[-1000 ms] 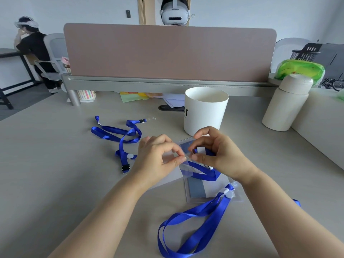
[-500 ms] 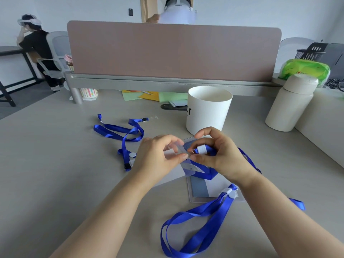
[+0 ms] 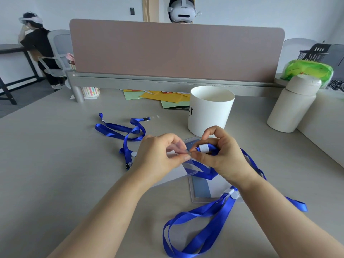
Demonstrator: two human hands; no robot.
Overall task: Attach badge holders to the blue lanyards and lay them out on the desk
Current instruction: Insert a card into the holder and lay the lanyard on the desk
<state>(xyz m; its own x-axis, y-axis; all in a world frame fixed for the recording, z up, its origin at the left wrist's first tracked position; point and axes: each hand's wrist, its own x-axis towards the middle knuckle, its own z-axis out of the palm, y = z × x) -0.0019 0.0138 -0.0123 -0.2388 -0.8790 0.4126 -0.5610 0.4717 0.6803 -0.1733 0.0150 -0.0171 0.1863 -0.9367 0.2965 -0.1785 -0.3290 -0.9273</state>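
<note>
One finished lanyard [image 3: 204, 228] lay with its holder [image 3: 202, 189] near the surface's [image 3: 55, 164] front edge. At mid-surface, the left hand [image 3: 158, 157] pinched a clear badge holder [image 3: 189, 164], the right hand [image 3: 221, 155] gripping a lanyard clip [image 3: 203, 148] against it. Another blue lanyard [image 3: 121, 131] waited unattached, left of centre.

Pale grey desk [image 3: 55, 164]: loose blue ribbon lanyard [image 3: 121, 130], clear plastic badge holder [image 3: 202, 190], white cylindrical cup [image 3: 210, 110], cream bottle [image 3: 292, 107], coloured papers [image 3: 163, 97].
</note>
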